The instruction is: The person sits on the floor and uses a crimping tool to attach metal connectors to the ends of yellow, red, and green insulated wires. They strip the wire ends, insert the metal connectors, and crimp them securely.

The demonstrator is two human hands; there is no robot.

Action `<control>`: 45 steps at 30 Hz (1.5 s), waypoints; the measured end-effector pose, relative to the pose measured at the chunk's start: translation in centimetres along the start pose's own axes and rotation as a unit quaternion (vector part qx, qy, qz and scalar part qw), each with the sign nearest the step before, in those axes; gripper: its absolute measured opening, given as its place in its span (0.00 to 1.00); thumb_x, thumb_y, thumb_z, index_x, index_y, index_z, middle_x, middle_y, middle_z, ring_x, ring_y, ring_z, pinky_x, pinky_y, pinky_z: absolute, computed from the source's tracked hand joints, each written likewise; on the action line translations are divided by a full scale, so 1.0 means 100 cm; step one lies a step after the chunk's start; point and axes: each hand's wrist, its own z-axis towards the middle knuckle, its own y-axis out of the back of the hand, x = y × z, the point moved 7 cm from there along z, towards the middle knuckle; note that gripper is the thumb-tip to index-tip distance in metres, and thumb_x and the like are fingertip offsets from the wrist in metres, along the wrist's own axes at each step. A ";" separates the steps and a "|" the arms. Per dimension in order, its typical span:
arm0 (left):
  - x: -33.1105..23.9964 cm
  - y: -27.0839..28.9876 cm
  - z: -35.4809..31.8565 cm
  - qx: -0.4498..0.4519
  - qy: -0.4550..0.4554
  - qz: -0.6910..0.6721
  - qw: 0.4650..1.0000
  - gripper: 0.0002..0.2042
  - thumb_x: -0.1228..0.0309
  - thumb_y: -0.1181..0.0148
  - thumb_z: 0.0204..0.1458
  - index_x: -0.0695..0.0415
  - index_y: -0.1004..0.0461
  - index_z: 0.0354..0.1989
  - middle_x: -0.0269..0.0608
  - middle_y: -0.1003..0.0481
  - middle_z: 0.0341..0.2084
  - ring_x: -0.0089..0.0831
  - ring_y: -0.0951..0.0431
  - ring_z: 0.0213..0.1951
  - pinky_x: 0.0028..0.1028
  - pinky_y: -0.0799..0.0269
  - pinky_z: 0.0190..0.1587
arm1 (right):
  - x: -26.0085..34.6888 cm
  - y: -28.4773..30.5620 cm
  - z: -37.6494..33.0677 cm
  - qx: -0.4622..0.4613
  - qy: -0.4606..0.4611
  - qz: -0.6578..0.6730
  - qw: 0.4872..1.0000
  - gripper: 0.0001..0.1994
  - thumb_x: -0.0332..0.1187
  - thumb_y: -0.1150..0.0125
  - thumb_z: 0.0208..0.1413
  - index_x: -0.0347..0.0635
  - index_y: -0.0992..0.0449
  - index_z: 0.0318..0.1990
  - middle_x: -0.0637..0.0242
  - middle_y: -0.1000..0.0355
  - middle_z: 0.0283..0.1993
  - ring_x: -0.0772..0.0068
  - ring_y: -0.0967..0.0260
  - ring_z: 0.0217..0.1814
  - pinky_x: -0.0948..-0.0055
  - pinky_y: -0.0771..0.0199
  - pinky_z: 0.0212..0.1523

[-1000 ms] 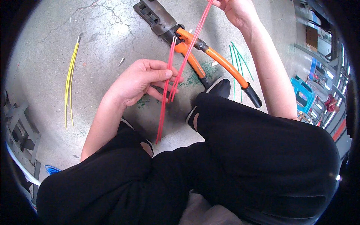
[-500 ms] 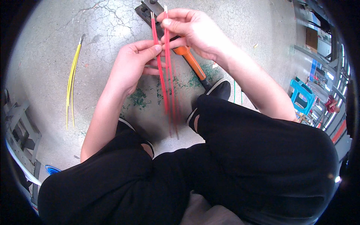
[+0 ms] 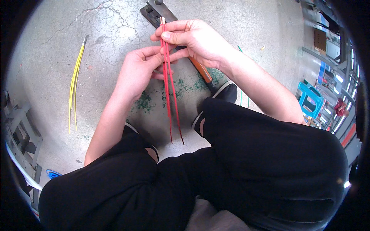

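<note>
Several thin red wires (image 3: 166, 88) hang lengthwise between my hands, their bare metal ends side by side at the top. My right hand (image 3: 200, 42) pinches them just below the bare ends with thumb and forefinger. Slightly lower, my left hand (image 3: 135, 73) closes its thumb and fingers on the same wires. The lower wire ends dangle free above the floor between my shoes. Behind my hands on the floor lies a long-handled tool with a dark metal head (image 3: 152, 12) and an orange handle (image 3: 202, 72); my right hand hides its middle.
On the floor to the left lies a bundle of yellow wires (image 3: 76, 79), joined at its dark upper tip. Green wires (image 3: 241, 98) lie beyond my right shoe (image 3: 226, 92). A blue stool (image 3: 310, 101) stands at the right, a grey metal frame (image 3: 25, 133) at the left.
The two groups of red wires, held apart before, now meet with their ends together. My right hand has moved a little left and down; my left hand has shifted slightly down.
</note>
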 end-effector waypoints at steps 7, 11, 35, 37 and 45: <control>0.026 -0.011 -0.002 0.026 -0.011 -0.236 0.971 0.14 0.62 0.52 0.72 0.59 0.28 0.54 0.37 0.22 0.35 0.31 0.18 0.33 0.32 0.19 0.40 | -0.005 0.004 0.005 -0.052 0.003 0.010 0.999 0.12 0.30 0.42 0.68 0.31 0.21 0.52 0.59 0.23 0.48 0.68 0.22 0.44 0.62 0.15 0.52; 0.031 -0.023 -0.006 0.005 0.022 -0.275 0.961 0.13 0.61 0.54 0.72 0.57 0.29 0.51 0.32 0.27 0.29 0.24 0.27 0.27 0.28 0.28 0.33 | -0.008 0.005 -0.001 -0.091 -0.006 0.018 0.996 0.12 0.30 0.41 0.68 0.32 0.20 0.51 0.60 0.21 0.49 0.70 0.23 0.47 0.64 0.16 0.51; 0.020 -0.015 -0.006 -0.100 -0.104 -0.073 0.987 0.12 0.59 0.54 0.73 0.51 0.29 0.44 0.20 0.39 0.24 0.12 0.43 0.22 0.16 0.49 0.23 | 0.005 0.002 -0.004 -0.077 0.095 -0.116 0.986 0.13 0.35 0.37 0.67 0.40 0.19 0.54 0.64 0.18 0.49 0.80 0.25 0.46 0.79 0.27 0.45; 0.019 -0.015 -0.007 -0.087 -0.095 -0.104 0.986 0.11 0.59 0.54 0.73 0.51 0.29 0.44 0.20 0.39 0.24 0.12 0.44 0.22 0.17 0.50 0.23 | 0.011 0.000 -0.006 -0.080 0.102 -0.139 0.982 0.13 0.33 0.35 0.64 0.39 0.19 0.53 0.64 0.18 0.47 0.80 0.23 0.46 0.77 0.25 0.45; 0.014 -0.023 -0.012 -0.051 -0.081 -0.172 0.980 0.11 0.59 0.53 0.73 0.51 0.31 0.43 0.20 0.44 0.21 0.12 0.49 0.20 0.18 0.55 0.21 | 0.016 0.005 -0.005 -0.074 0.262 -0.130 0.954 0.19 0.31 0.32 0.62 0.36 0.25 0.59 0.63 0.19 0.43 0.81 0.24 0.41 0.76 0.23 0.42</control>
